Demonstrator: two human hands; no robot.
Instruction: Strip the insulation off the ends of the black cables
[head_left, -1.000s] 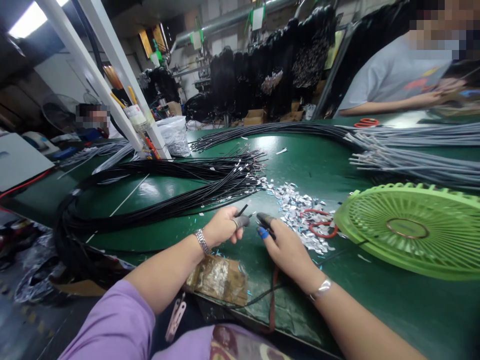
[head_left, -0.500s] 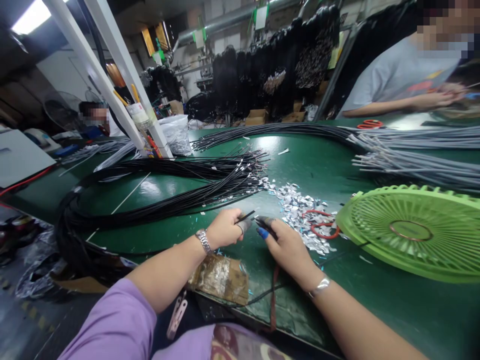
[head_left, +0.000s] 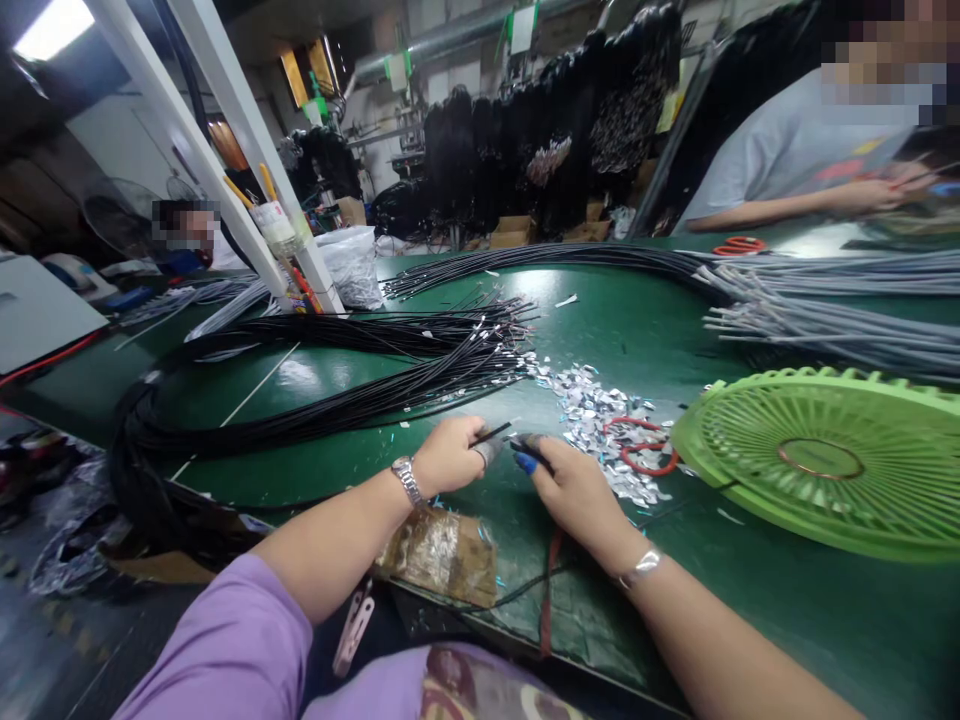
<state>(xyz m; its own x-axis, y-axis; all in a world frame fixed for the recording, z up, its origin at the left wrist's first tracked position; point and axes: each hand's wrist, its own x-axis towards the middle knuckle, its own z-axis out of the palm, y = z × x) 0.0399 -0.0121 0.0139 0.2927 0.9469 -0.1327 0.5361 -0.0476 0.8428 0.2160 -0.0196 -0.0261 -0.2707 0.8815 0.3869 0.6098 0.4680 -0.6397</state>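
Observation:
My left hand [head_left: 459, 455] is closed around a black cable [head_left: 493, 432], whose short end sticks out past the fingertips toward the right. Facing it, my right hand [head_left: 574, 480] has its fingers pressed together, with a blue wrap on one fingertip and dark covering on others. Something small and dark lies in that pinch, too small to make out. The two hands are a short gap apart above the green table. Just beyond the right hand lies a heap of white scraps [head_left: 592, 410], with red-handled scissors [head_left: 649, 447] partly among them.
A large bundle of black cables [head_left: 300, 425] curves across the left. A green fan [head_left: 832, 460] stands at right, near grey cables [head_left: 810, 325]. Taped cardboard [head_left: 442, 555] lies at the table [head_left: 750, 620] edge. A white post [head_left: 225, 150] rises at left; a co-worker [head_left: 795, 160] sits across.
Both hands stay nearly in place, with only slight finger movement at the cable end. The co-worker's hands at the far right have shifted a little.

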